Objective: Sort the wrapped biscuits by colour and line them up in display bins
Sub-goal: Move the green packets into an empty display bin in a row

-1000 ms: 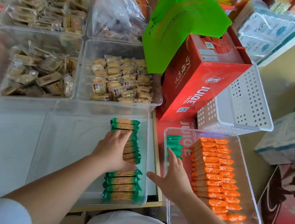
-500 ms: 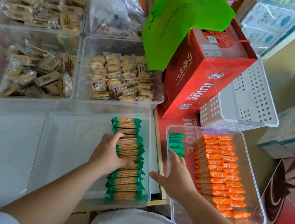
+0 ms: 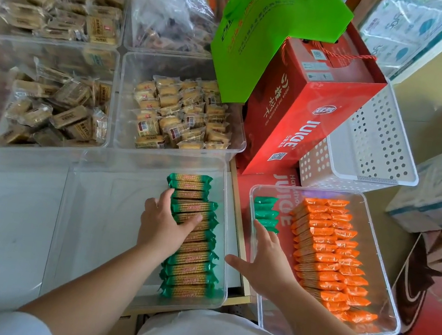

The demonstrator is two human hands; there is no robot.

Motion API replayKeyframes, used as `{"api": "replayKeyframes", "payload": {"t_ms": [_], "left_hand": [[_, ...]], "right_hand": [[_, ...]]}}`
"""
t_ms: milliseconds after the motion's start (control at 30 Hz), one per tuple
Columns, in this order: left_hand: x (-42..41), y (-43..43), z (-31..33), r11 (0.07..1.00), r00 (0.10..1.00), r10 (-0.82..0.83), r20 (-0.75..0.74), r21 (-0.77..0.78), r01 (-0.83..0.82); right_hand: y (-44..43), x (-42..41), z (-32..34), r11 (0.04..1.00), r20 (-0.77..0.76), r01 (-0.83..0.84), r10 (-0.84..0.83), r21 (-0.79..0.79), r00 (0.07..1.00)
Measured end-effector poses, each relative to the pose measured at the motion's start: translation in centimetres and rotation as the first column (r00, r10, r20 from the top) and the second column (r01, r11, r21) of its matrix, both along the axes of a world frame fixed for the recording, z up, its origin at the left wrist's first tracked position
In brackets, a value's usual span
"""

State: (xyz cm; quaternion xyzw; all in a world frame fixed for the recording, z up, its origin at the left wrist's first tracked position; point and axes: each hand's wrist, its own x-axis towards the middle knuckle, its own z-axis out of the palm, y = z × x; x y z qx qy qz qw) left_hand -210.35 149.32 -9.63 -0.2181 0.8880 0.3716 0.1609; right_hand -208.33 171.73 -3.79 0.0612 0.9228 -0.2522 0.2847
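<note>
While the left hand (image 3: 166,224) presses flat on the green biscuits (image 3: 191,250), the right hand (image 3: 266,258) hovers open over the orange bin's rim (image 3: 254,231).

1. The red carton (image 3: 307,114) carries "JUICE" in large white letters down its front face, with a small QR code below the word.
2. A second red carton (image 3: 270,181), lying flat beneath the clear bin, shows "JUICE" in white, partly hidden.
3. Print on the green paper bag (image 3: 266,28), the green-wrapped biscuits (image 3: 191,235) and the other packets is too small or blurred to read.
</note>
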Motion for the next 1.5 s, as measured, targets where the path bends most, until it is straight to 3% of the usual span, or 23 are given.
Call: {"api": "replayKeyframes", "payload": {"t_ms": [167,333,567,700,833,1000,1067,1167,1267,1367,1500], "left_hand": [[2.8,0.1,0.1,0.986,0.984,0.127,0.125,0.092,-0.139],[4.2,1.0,-0.1,0.964,0.982,0.11,0.156,0.225,-0.144],[3.8,0.3,0.4,0.961,0.984,0.067,0.167,0.254,-0.109],[3.8,0.0,0.4,0.978,0.983,0.117,0.141,0.157,-0.139],[4.0,1.0,0.8,0.872,0.958,0.142,0.25,0.427,-0.241],[3.8,1.4,1.5,0.861,0.948,0.194,0.251,0.419,-0.287],[3.7,1.6,1.8,0.918,0.95,0.224,0.216,0.279,-0.28],[3.5,2.4,2.6,0.985,0.988,0.15,0.037,-0.086,-0.146],[3.0,4.1,4.1,0.972,0.989,-0.049,-0.143,-0.236,0.014],[2.2,7.0,5.6,0.921,0.954,-0.267,-0.137,-0.329,0.21],[1.0,10.9,6.9,0.773,0.872,-0.487,0.046,-0.443,0.455]], "right_hand": [[0.0,0.0,0.0,1.0,-0.006,-0.009,0.009,0.008,1.0],[0.1,-0.1,-0.1,1.0,-0.005,-0.015,0.015,0.006,1.0],[0.1,-0.2,0.1,1.0,-0.016,-0.029,0.03,0.008,0.999],[0.3,-0.2,-0.3,1.0,-0.027,-0.027,0.027,-0.001,0.999],[0.6,-0.2,-0.7,0.999,-0.05,-0.03,0.029,-0.013,0.998],[2.1,-1.0,-0.8,0.995,-0.085,-0.07,0.064,-0.067,0.994],[3.9,-2.3,-1.0,0.992,-0.14,-0.096,0.083,-0.086,0.987],[7.1,-5.3,-2.0,0.987,-0.272,-0.154,0.162,0.051,0.948],[8.6,-7.8,-3.1,0.958,-0.203,-0.256,0.279,0.13,0.939],[8.8,-8.9,-4.0,0.922,-0.135,-0.356,0.376,0.15,0.917],[9.0,-9.4,-5.4,0.89,-0.16,-0.408,0.441,0.204,0.883]]}}
